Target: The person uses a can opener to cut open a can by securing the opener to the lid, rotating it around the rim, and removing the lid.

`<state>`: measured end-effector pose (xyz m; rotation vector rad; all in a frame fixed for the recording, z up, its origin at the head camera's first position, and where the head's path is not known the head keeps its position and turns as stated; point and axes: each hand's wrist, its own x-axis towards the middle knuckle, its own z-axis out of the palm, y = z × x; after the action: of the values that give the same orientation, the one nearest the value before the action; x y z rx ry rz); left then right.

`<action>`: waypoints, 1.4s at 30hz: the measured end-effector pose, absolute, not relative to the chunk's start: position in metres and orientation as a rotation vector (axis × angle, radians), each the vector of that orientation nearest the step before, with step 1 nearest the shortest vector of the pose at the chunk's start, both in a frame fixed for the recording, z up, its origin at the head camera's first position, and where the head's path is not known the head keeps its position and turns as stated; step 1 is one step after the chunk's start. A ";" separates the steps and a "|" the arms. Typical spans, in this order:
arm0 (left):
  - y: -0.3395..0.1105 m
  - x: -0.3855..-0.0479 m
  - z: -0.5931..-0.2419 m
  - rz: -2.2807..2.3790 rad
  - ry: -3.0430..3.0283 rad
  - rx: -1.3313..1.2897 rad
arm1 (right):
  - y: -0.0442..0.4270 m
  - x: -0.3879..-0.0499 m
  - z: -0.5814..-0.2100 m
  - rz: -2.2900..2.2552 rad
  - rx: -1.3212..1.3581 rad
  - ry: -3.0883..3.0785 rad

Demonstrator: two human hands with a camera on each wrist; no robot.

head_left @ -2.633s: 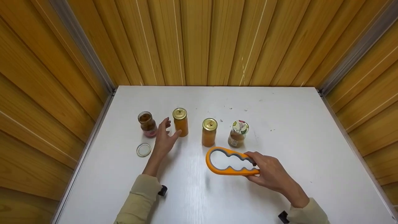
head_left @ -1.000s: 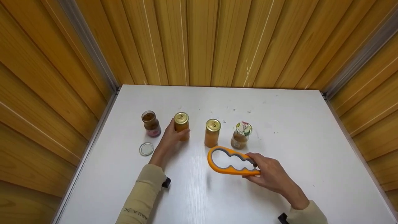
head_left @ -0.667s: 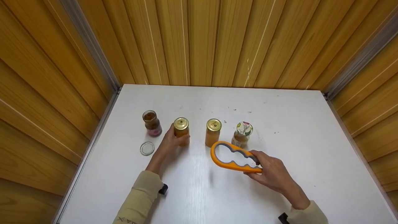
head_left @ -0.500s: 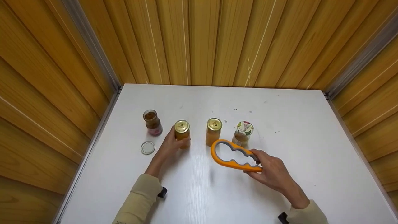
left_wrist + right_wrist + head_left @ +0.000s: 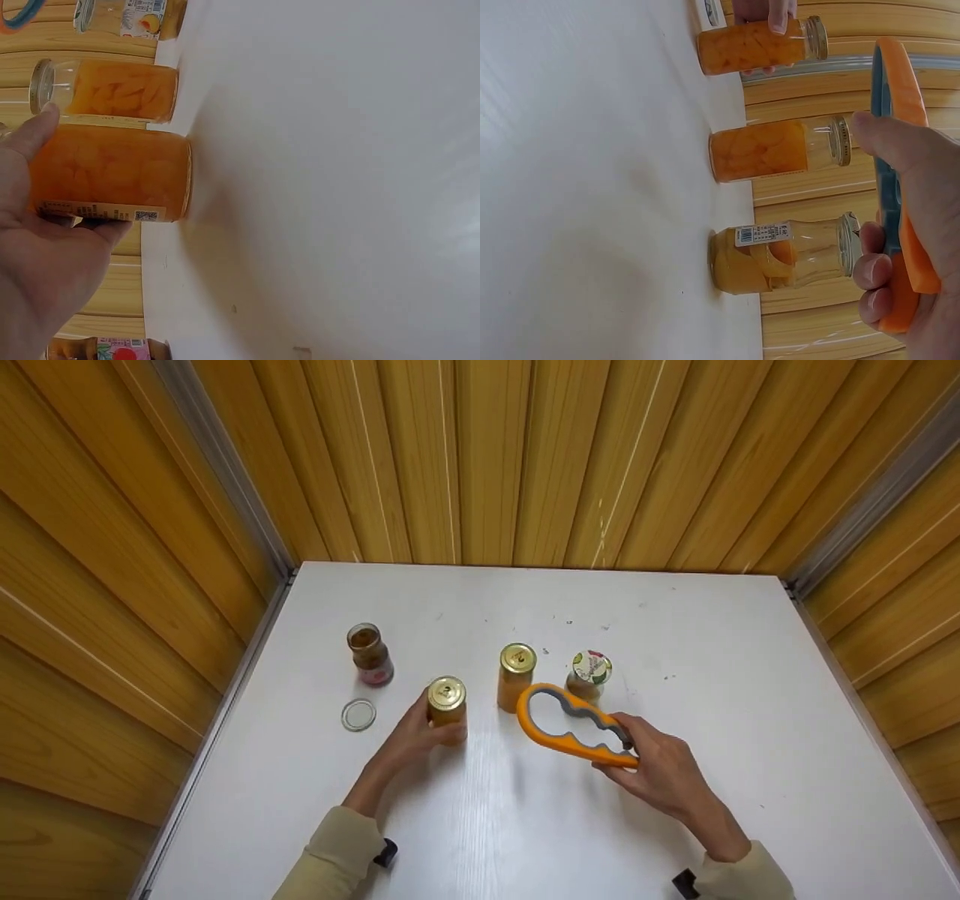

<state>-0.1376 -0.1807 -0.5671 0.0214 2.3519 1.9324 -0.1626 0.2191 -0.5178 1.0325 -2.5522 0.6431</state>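
Observation:
My left hand [image 5: 409, 736] grips a tall glass jar [image 5: 448, 694] with a gold lid and orange fruit pieces inside. The left wrist view shows this held jar [image 5: 112, 169] upright, thumb on one side and fingers on the other; whether its base touches the table I cannot tell. In my right hand [image 5: 664, 769] is an orange and grey jar opener [image 5: 574, 745], held above the table by its two handle ends, its loop towards the left. A matching gold-lidded jar [image 5: 514, 682] stands just beyond the loop. The opener partly covers a shorter jar [image 5: 591, 667] with a patterned lid.
At the left, an uncapped jar [image 5: 371, 656] with brown contents and a pink label stands on the white table [image 5: 480, 840]. Near it a loose lid [image 5: 358, 726] lies flat. Wood-patterned walls [image 5: 480, 465] enclose the table's back and sides.
The left hand has taken hold of the gold-lidded jar and brought it nearer to me. The jar opener in the right hand has shifted slightly up and right, and tilted.

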 end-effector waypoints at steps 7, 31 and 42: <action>-0.172 -0.130 -0.567 1.887 2.287 0.098 | 0.220 -0.166 -0.516 0.646 1.053 -2.514; -0.095 -0.126 -0.564 1.738 2.185 0.456 | 0.192 -0.166 -0.498 0.605 1.109 -2.520; -0.087 -0.123 -0.565 1.698 2.256 0.412 | 0.181 -0.166 -0.495 0.565 1.182 -2.542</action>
<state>-0.1232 -0.0870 -0.5654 0.4120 2.2564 1.6976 -0.1665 0.1815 -0.4952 1.1823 -2.5417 0.5645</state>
